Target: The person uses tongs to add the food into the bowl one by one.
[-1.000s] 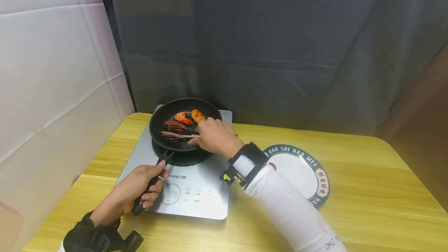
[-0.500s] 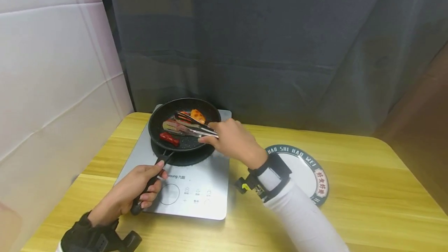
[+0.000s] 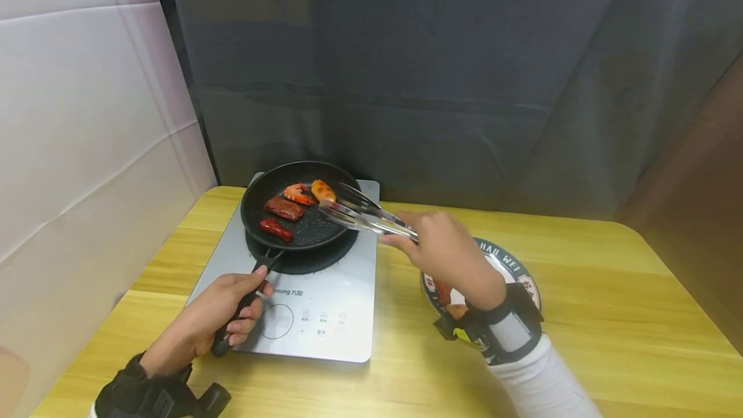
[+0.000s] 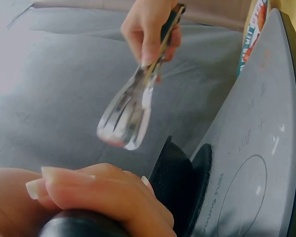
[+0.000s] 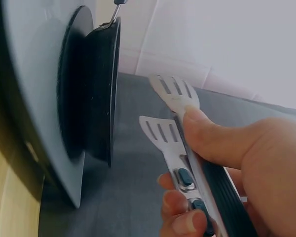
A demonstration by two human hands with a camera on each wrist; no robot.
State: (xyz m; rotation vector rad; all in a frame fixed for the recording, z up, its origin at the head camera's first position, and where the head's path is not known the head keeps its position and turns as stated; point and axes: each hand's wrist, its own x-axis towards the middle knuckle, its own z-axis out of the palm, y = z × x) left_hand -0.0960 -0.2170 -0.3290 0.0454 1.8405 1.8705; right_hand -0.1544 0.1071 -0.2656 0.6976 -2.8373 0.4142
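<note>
My left hand [image 3: 226,311] grips the black handle of a frying pan [image 3: 316,237] on an induction cooker [image 3: 325,289]. The pan holds a shrimp [image 3: 298,194], a yellow-orange browned piece [image 3: 322,190], a slab of meat [image 3: 284,208] and a red drumstick [image 3: 275,229]. Metal slotted tongs [image 3: 377,218] are in my right hand [image 3: 449,253], right of the pan, their heads over its right rim in the head view. In the right wrist view the tong heads [image 5: 163,136] stand apart with nothing between them. In the left wrist view the tongs [image 4: 123,116] look blurred.
A round plate [image 3: 502,257] with a dark green lettered rim lies right of the cooker, partly under my right wrist. On it are a red piece [image 3: 444,291] and a light brown piece [image 3: 457,310]. A grey curtain [image 3: 406,82] hangs behind the wooden table [image 3: 609,315].
My right hand has moved right with the tongs, out from over the middle of the pan, uncovering the meat and drumstick. The left hand keeps its hold on the pan handle.
</note>
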